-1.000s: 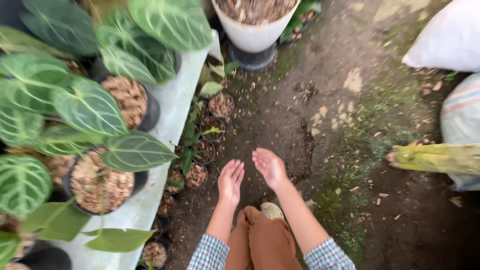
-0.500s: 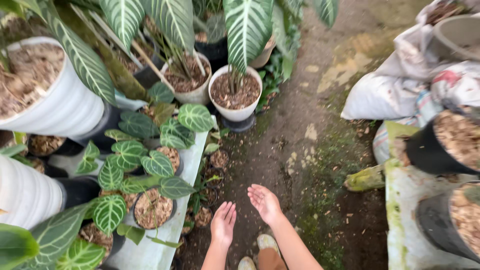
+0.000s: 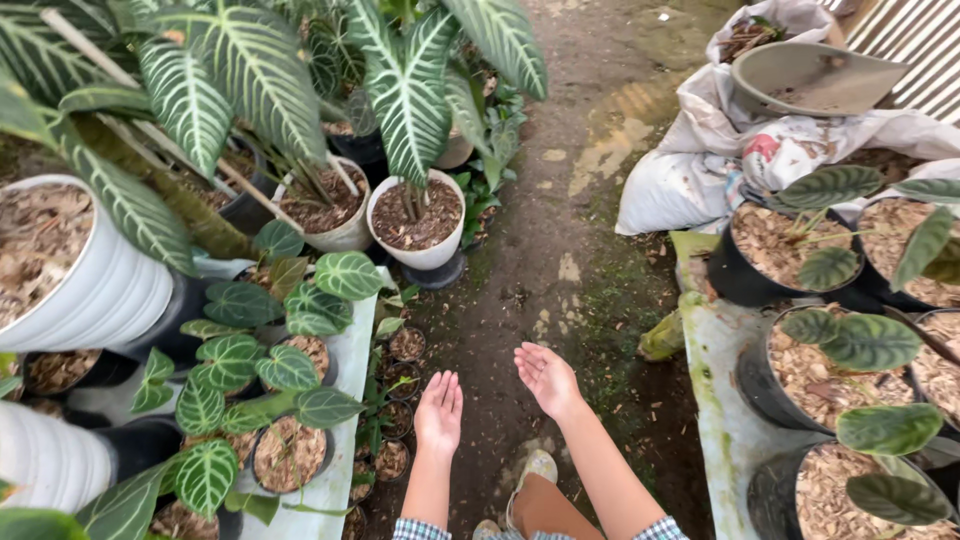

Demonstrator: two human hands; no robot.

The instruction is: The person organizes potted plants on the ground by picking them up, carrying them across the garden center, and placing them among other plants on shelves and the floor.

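Hands are hovering empty: left hand (image 3: pixel 440 408) and right hand (image 3: pixel 547 378) spread open above small seedling pots (image 3: pixel 405 345), nothing gripped.

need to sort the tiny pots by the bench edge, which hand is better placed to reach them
Left, probably. The left hand hangs open beside the row of small pots on the ground; the right hand is farther off, over bare soil.

A: Ground?
B: Bare dirt path (image 3: pixel 560 230) w/ green moss patches, damp-looking, running up the middle.
A: Sides?
B: Pale surface (image 3: pixel 345 470) on left, another (image 3: pixel 725 420) on right, mossy edge. Corrugated metal sheet (image 3: pixel 915 50) top right corner.
A: Light?
B: Soft daylight, no hard shadows.
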